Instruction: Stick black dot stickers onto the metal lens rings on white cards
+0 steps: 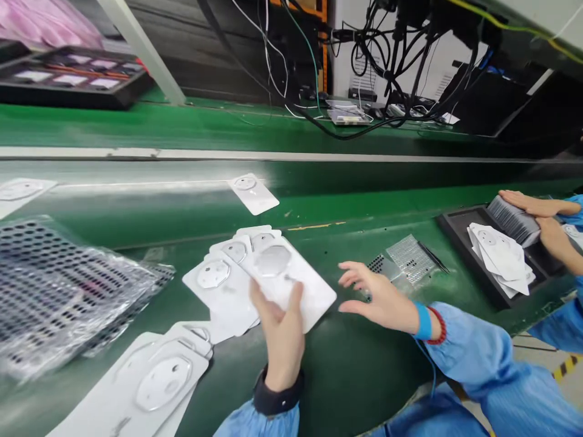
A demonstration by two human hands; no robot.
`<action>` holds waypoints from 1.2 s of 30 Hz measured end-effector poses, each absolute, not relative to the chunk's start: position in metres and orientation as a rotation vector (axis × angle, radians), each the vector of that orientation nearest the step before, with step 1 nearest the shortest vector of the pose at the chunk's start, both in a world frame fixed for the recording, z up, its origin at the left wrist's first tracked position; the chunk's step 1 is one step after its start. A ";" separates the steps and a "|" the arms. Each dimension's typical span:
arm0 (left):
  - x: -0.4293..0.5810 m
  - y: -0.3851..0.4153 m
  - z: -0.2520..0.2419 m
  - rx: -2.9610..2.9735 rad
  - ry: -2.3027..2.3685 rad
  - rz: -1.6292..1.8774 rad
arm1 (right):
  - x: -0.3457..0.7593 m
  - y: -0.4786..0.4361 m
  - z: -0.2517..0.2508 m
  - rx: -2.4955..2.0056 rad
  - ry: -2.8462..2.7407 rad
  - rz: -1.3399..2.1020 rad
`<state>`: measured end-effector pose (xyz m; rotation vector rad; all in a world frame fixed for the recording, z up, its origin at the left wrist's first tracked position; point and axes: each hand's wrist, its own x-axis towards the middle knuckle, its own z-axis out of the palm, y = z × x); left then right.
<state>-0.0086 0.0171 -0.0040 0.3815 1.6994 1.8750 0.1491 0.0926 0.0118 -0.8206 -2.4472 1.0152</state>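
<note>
So the left hand (280, 331) is up over the green counter (346, 364), thumb and fingers (296, 297) pinched on the bottom edge of a fan of white cards (273, 273). They're spread so each raised pad shows, which looks like an easy way to peel one off. The right hand (380, 297) is released, palm down and fingers loose, hovering just beside the fan and near some small perforated sheets (410, 258). More cards sit in a loose pile (155, 376) at lower left, close to reach. Off to the right, a co-worker's hands (537, 206) rest on a stack in a black tray (460, 227).
</note>
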 end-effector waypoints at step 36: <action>0.009 0.007 -0.017 0.644 1.429 1.143 | 0.164 0.084 -0.009 -0.502 -2.444 0.542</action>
